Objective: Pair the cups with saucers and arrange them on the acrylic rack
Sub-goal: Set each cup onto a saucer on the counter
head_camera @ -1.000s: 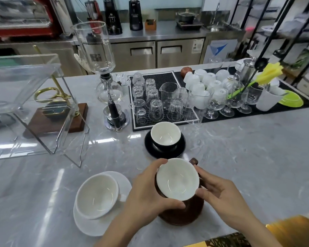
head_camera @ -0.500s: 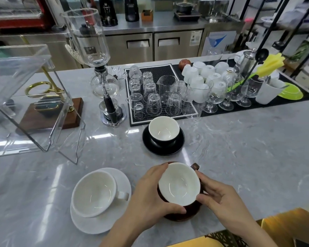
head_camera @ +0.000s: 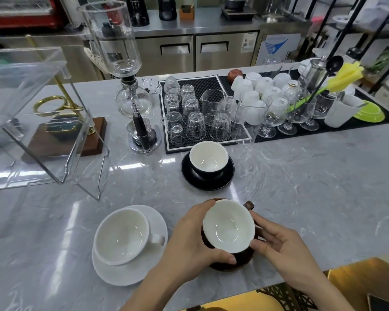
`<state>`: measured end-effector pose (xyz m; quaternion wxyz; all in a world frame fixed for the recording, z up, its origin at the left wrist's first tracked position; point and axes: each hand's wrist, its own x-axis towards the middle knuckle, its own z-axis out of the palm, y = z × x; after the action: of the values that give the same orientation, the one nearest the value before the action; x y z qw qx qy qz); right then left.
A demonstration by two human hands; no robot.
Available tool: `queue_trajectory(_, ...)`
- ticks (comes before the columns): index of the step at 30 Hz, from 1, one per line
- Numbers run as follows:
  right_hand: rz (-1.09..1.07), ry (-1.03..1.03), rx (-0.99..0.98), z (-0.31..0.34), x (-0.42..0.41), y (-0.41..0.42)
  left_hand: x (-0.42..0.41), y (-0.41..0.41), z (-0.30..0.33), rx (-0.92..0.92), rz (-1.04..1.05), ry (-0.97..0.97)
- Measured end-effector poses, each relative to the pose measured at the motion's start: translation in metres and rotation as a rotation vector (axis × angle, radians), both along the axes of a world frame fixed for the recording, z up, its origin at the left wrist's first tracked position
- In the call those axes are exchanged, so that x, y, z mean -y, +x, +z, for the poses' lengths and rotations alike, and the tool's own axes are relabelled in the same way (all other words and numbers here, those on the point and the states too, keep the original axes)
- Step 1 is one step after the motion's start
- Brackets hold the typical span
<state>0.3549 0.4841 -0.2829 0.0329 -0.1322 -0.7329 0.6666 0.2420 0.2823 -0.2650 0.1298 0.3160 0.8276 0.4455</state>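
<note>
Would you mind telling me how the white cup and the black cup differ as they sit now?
The white cup sits on a white saucer near the front edge; the black cup sits on a black saucer farther back. The white cup looks wider and shows a handle; no handle is visible on the black cup. Both are upright, empty, white inside and untouched by either hand.

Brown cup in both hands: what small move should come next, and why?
Probably settle the brown cup level onto the brown saucer beneath it. The left hand and right hand hold it tilted, whereas the white cup and black cup already sit on saucers.
</note>
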Motion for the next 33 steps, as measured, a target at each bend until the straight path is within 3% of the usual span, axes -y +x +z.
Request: queue_trajectory(33,-0.042,-0.034,0.023,0.002,-0.002,0.0,0.007,0.003,-0.009,0.037,0.006,0.004)
